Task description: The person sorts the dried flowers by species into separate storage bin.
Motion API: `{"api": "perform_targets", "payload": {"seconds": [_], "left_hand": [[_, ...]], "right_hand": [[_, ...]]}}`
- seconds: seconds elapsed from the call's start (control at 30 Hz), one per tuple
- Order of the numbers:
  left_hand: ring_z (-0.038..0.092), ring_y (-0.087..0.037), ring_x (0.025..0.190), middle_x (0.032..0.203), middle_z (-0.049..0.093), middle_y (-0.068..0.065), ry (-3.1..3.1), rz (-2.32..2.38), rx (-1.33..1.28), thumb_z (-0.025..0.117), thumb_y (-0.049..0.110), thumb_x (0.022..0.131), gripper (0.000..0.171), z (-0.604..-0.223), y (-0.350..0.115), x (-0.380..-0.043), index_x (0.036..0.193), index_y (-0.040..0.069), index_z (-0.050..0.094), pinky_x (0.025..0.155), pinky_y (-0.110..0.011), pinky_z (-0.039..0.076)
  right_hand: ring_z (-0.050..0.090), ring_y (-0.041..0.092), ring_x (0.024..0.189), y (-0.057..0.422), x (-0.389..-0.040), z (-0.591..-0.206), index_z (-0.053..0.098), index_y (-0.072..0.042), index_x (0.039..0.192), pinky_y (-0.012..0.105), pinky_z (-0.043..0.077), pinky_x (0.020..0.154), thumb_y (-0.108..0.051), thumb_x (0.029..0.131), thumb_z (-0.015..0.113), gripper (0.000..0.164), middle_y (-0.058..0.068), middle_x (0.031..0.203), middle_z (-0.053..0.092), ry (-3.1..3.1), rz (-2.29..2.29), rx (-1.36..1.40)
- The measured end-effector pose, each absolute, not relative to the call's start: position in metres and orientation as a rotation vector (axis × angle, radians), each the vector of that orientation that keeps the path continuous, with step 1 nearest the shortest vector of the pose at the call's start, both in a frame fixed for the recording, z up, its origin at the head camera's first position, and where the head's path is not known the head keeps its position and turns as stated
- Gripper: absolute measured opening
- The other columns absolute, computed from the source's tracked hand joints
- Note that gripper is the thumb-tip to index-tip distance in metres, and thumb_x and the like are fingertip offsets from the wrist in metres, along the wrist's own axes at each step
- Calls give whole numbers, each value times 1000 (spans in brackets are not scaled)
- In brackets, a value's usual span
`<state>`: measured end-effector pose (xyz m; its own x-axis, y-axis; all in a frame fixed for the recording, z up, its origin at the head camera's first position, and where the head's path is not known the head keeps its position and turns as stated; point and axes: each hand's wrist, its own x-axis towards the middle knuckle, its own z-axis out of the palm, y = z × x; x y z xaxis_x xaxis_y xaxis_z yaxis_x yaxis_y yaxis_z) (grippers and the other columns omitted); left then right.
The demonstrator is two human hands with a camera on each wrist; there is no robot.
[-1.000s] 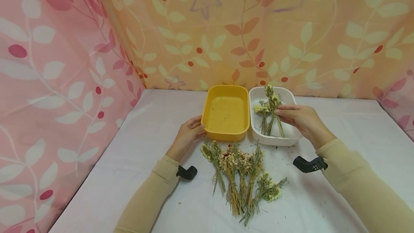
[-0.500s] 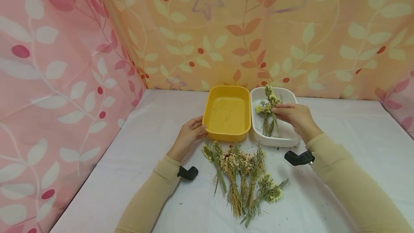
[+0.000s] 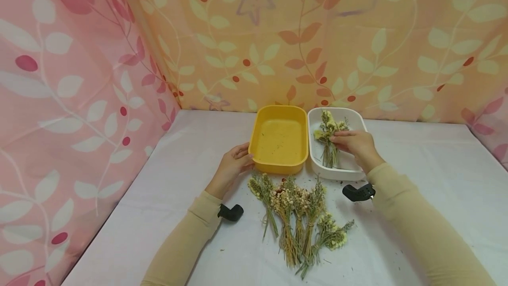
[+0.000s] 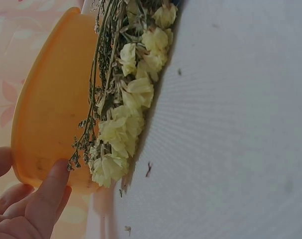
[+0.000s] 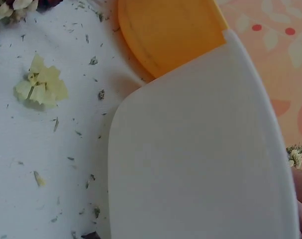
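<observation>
In the head view, my left hand (image 3: 229,167) holds the near-left corner of a yellow plastic container (image 3: 258,163). In the left wrist view, one digit is at its rim and other fingers (image 4: 49,191) lie against its outer wall. My right hand (image 3: 356,145) reaches over a white container (image 3: 349,174) and pinches a bunch of dried pale-yellow flowers (image 3: 327,122) near its blooms. The stems hang down inside the white container, among other dried flowers there. In the right wrist view, the white wall hides most of that hand's work.
Several tied dried-flower bunches (image 3: 293,220) lie on the white-covered table (image 3: 190,153) in front of the containers. Another yellow bunch (image 3: 331,235) lies to their right. Plant crumbs and a loose yellow bloom (image 4: 108,172) are around. A patterned curtain (image 3: 222,47) stands behind.
My right hand has moved left and lower with the flower bunch, which now sits deeper in the white container beside the other flowers. The left hand has stayed at the yellow container.
</observation>
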<state>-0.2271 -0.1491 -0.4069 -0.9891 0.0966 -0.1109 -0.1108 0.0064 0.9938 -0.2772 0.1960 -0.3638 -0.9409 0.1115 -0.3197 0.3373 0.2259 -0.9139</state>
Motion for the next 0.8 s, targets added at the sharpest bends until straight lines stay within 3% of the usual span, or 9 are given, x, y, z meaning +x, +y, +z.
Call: {"api": "perform_targets", "payload": {"seconds": [0.2,0.3,0.4,0.47,0.6,0.8], "left_hand": [[61,-33,124,146,54,-17,2117,2111,-31,58,10,101,50,-407,-148,-227,149,8,45,97,-37,58],[61,-34,125,146,53,-18,2115,2110,-27,58,10,101,51,-407,-147,-228,149,8,45,97,-37,58],[60,-34,126,147,53,-17,2112,2105,-22,57,10,101,50,-408,-147,-229,149,8,45,97,-38,58],[60,-33,126,147,53,-17,2112,2103,-22,57,10,101,50,-407,-147,-229,149,8,45,98,-38,57],[60,-33,126,146,54,-17,2117,2107,-16,58,11,101,50,-407,-147,-228,149,8,45,98,-38,57],[60,-35,126,146,54,-18,2119,2112,5,59,11,100,49,-408,-148,-229,148,7,46,99,-40,57]], "right_hand": [[64,-10,70,196,-278,-370,56,3,138,13,58,77,-21,91,74,55,-26,72,64,2373,-1750,365],[63,-11,71,196,-278,-372,58,1,137,15,58,81,-24,92,73,53,-12,95,72,2429,-1660,330],[63,-11,73,196,-277,-374,58,-1,137,20,58,88,-26,93,71,53,-2,113,70,2456,-1607,308],[64,-11,71,195,-277,-376,58,0,137,20,58,88,-25,93,71,52,-4,105,72,2459,-1610,304],[65,-10,69,193,-275,-376,60,4,134,15,59,78,-20,91,73,51,-22,78,62,2456,-1662,295],[66,-8,68,191,-274,-377,61,6,131,12,57,72,-17,90,75,49,-17,81,65,2487,-1665,280]]}}
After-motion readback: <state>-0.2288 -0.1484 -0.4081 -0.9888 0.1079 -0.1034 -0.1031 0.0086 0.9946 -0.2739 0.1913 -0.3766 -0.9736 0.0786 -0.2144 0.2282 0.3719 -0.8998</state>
